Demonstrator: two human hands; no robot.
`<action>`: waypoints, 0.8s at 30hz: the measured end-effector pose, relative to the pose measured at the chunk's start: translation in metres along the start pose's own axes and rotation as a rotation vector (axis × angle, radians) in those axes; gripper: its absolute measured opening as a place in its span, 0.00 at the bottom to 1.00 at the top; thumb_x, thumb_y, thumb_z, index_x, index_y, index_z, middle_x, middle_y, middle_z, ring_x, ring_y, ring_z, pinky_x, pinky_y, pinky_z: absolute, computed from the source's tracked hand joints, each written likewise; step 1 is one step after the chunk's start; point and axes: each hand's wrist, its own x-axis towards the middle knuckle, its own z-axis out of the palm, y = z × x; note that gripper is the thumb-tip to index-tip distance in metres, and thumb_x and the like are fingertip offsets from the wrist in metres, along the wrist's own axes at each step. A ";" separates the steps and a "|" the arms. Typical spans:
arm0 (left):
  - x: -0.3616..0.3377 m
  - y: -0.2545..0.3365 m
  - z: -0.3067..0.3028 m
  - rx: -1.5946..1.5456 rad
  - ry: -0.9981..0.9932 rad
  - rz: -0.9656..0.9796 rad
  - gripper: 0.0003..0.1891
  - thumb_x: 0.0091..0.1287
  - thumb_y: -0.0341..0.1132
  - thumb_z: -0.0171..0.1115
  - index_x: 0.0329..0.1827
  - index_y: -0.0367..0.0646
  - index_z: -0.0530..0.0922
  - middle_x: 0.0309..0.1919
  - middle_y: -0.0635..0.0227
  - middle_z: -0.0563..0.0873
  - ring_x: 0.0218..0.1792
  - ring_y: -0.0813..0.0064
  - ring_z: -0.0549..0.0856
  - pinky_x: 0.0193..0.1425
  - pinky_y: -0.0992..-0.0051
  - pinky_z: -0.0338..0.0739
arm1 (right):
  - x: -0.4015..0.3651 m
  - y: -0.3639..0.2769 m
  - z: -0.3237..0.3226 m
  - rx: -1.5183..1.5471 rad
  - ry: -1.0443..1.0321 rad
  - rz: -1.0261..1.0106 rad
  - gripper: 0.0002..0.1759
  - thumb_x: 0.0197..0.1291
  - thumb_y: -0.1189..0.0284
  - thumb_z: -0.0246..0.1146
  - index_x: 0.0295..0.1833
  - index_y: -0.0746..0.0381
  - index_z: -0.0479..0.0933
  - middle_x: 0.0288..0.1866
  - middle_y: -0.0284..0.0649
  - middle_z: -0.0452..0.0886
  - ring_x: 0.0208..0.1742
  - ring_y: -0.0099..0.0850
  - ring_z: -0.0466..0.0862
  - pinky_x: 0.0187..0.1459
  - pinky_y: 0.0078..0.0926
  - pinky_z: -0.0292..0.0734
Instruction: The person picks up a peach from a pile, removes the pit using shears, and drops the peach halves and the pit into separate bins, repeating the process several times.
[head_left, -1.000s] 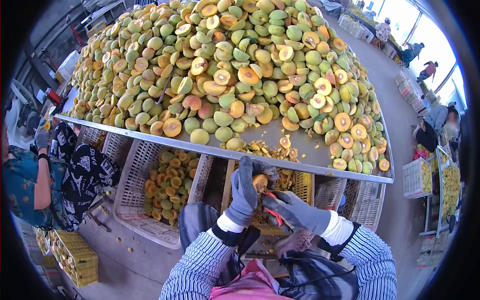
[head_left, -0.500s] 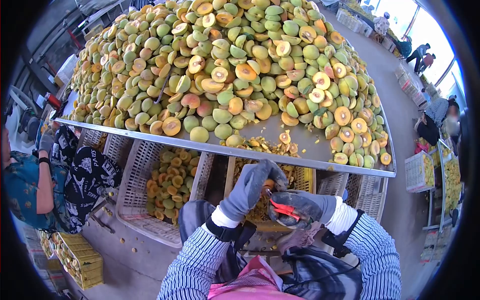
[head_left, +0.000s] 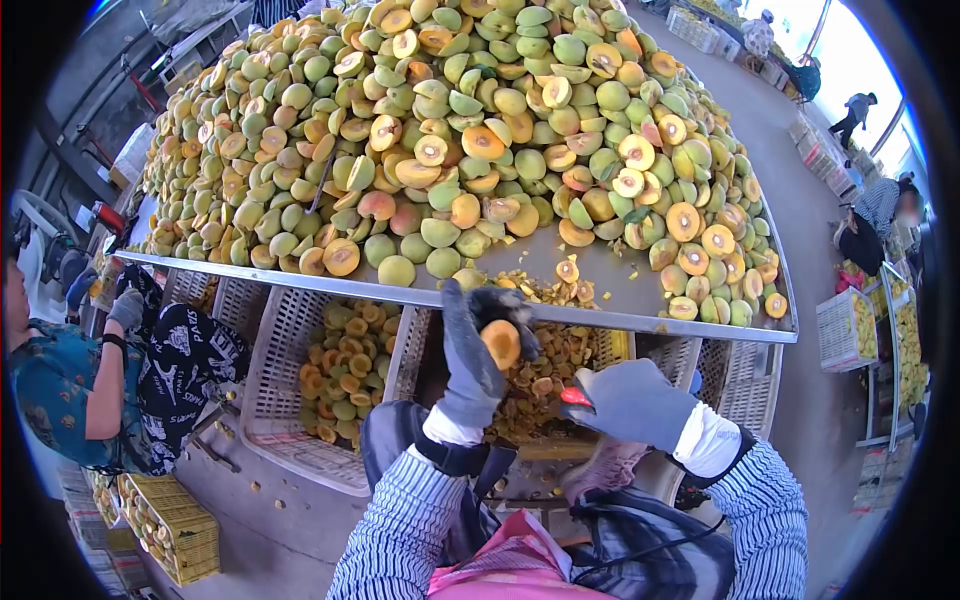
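Observation:
My left hand (head_left: pixel 470 365), in a dark grey glove, holds a peach half (head_left: pixel 500 344) with its orange cut face turned up and a hollow at its middle. It is just below the table's metal edge. To the right, my gloved right hand (head_left: pixel 640 405) is closed around a tool with a red handle (head_left: pixel 575 397); the rest of the tool is hidden. Below and between the hands stands a crate with scraps of fruit and pits (head_left: pixel 545 385). A large heap of halved peaches (head_left: pixel 430 150) covers most of the table above.
The table's metal rim (head_left: pixel 400 293) runs across in front of me. Left of my legs stands a white crate (head_left: pixel 265 400) with peach halves (head_left: pixel 345 375). A co-worker (head_left: pixel 80 380) sits at the left, near a yellow crate (head_left: pixel 185 530). More people and crates are at the far right.
My hands have moved apart. The left went up and left with the peach half, whose cut face now shows; the right moved slightly right, still with the red-handled tool.

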 end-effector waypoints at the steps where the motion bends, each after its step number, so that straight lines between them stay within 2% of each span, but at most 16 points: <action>1: 0.006 -0.002 -0.010 -0.039 -0.046 0.084 0.35 0.75 0.66 0.40 0.47 0.38 0.77 0.34 0.57 0.85 0.24 0.63 0.84 0.29 0.66 0.83 | -0.003 0.003 0.003 -0.015 -0.021 -0.008 0.26 0.67 0.48 0.57 0.43 0.63 0.74 0.23 0.49 0.81 0.26 0.49 0.84 0.29 0.48 0.77; 4: 0.002 -0.008 -0.014 -0.138 -0.303 -0.004 0.31 0.76 0.62 0.43 0.54 0.38 0.75 0.42 0.57 0.85 0.33 0.63 0.86 0.36 0.64 0.85 | -0.001 -0.004 0.002 0.352 0.109 0.035 0.26 0.67 0.48 0.60 0.44 0.64 0.75 0.27 0.52 0.81 0.31 0.54 0.83 0.33 0.49 0.75; 6: -0.006 -0.029 -0.004 0.507 -0.129 0.534 0.29 0.78 0.58 0.44 0.60 0.38 0.73 0.47 0.59 0.84 0.43 0.65 0.86 0.45 0.63 0.86 | 0.002 -0.013 -0.004 0.758 0.092 0.104 0.25 0.66 0.49 0.63 0.47 0.63 0.76 0.32 0.56 0.80 0.36 0.59 0.79 0.36 0.48 0.73; 7: -0.005 -0.031 -0.004 0.509 -0.137 0.531 0.29 0.78 0.58 0.44 0.60 0.38 0.73 0.47 0.59 0.84 0.43 0.65 0.86 0.45 0.63 0.86 | 0.005 -0.014 0.001 0.762 0.099 0.107 0.25 0.66 0.49 0.63 0.47 0.63 0.76 0.32 0.56 0.80 0.36 0.59 0.79 0.36 0.48 0.73; 9: -0.005 -0.033 -0.005 0.165 -0.059 0.161 0.34 0.71 0.64 0.54 0.58 0.37 0.73 0.38 0.61 0.85 0.39 0.65 0.86 0.42 0.68 0.84 | 0.014 -0.014 0.018 0.741 0.198 0.018 0.28 0.67 0.47 0.61 0.46 0.65 0.77 0.27 0.49 0.80 0.29 0.51 0.81 0.31 0.41 0.73; 10: -0.013 -0.031 -0.003 0.611 -0.094 0.528 0.32 0.70 0.59 0.61 0.59 0.36 0.72 0.39 0.59 0.84 0.38 0.65 0.86 0.41 0.69 0.83 | 0.015 -0.016 0.019 0.744 0.194 0.019 0.28 0.67 0.47 0.61 0.46 0.65 0.77 0.27 0.49 0.80 0.29 0.51 0.81 0.31 0.41 0.73; 12: -0.016 -0.030 -0.008 0.431 -0.179 0.382 0.31 0.70 0.58 0.61 0.58 0.36 0.72 0.39 0.59 0.84 0.38 0.66 0.85 0.41 0.69 0.83 | 0.017 -0.019 0.021 1.347 -0.267 0.195 0.28 0.68 0.47 0.60 0.46 0.65 0.78 0.24 0.39 0.79 0.24 0.34 0.80 0.25 0.30 0.71; 13: -0.018 -0.028 -0.011 0.250 -0.271 0.239 0.30 0.71 0.57 0.60 0.58 0.36 0.72 0.38 0.58 0.84 0.37 0.67 0.85 0.41 0.70 0.83 | 0.016 -0.017 0.025 1.347 -0.271 0.196 0.28 0.68 0.47 0.60 0.46 0.65 0.78 0.24 0.39 0.79 0.24 0.34 0.80 0.25 0.30 0.71; 16: -0.012 -0.050 -0.043 0.617 -0.196 0.470 0.30 0.71 0.55 0.61 0.60 0.35 0.71 0.38 0.57 0.83 0.37 0.68 0.84 0.41 0.70 0.82 | 0.014 -0.007 0.033 1.967 -0.592 0.183 0.25 0.69 0.48 0.60 0.46 0.63 0.79 0.28 0.33 0.78 0.23 0.19 0.75 0.24 0.17 0.68; 17: -0.010 -0.060 -0.053 0.685 -0.146 0.570 0.34 0.69 0.55 0.63 0.64 0.34 0.68 0.40 0.56 0.83 0.37 0.68 0.84 0.43 0.71 0.82 | 0.013 -0.008 0.030 1.967 -0.594 0.187 0.25 0.69 0.48 0.60 0.46 0.63 0.79 0.28 0.33 0.78 0.23 0.19 0.75 0.24 0.17 0.68; 18: -0.014 -0.052 -0.051 0.263 -0.327 0.125 0.45 0.68 0.54 0.65 0.76 0.32 0.55 0.45 0.53 0.82 0.38 0.67 0.84 0.46 0.72 0.81 | 0.013 -0.009 0.027 1.877 -0.521 0.170 0.25 0.71 0.49 0.58 0.45 0.63 0.79 0.29 0.32 0.79 0.25 0.19 0.75 0.25 0.16 0.69; 19: -0.015 -0.049 -0.043 0.259 -0.324 0.131 0.45 0.68 0.54 0.65 0.76 0.32 0.55 0.45 0.53 0.82 0.38 0.67 0.84 0.46 0.72 0.81 | 0.015 -0.010 0.024 1.783 -0.452 0.149 0.25 0.72 0.50 0.56 0.44 0.64 0.79 0.29 0.32 0.79 0.26 0.18 0.76 0.26 0.16 0.69; 21: -0.013 -0.041 -0.018 0.884 -0.044 0.971 0.43 0.69 0.54 0.63 0.75 0.33 0.57 0.44 0.55 0.82 0.37 0.67 0.84 0.47 0.71 0.80 | 0.014 0.007 0.023 1.579 -0.510 0.075 0.23 0.72 0.52 0.57 0.44 0.64 0.79 0.31 0.32 0.79 0.29 0.18 0.76 0.30 0.17 0.71; 22: -0.015 -0.032 -0.001 0.936 0.083 1.041 0.32 0.72 0.59 0.57 0.61 0.36 0.72 0.38 0.60 0.82 0.35 0.65 0.83 0.45 0.66 0.82 | 0.010 0.014 0.030 1.431 -0.426 -0.005 0.24 0.71 0.51 0.59 0.46 0.65 0.79 0.31 0.33 0.78 0.28 0.20 0.76 0.30 0.20 0.71; 23: -0.010 -0.029 -0.008 0.936 0.092 1.045 0.32 0.72 0.59 0.57 0.61 0.36 0.72 0.38 0.60 0.82 0.35 0.65 0.83 0.45 0.66 0.82 | 0.010 0.017 0.033 1.282 -0.343 -0.082 0.25 0.70 0.51 0.60 0.48 0.65 0.78 0.30 0.35 0.78 0.28 0.23 0.75 0.31 0.23 0.72; 24: -0.004 -0.024 -0.017 0.214 -0.111 0.484 0.30 0.71 0.62 0.54 0.56 0.39 0.74 0.38 0.62 0.82 0.35 0.64 0.83 0.44 0.64 0.83 | 0.011 0.013 0.013 1.087 -0.403 -0.092 0.24 0.69 0.52 0.61 0.47 0.66 0.77 0.29 0.38 0.78 0.27 0.27 0.76 0.32 0.27 0.73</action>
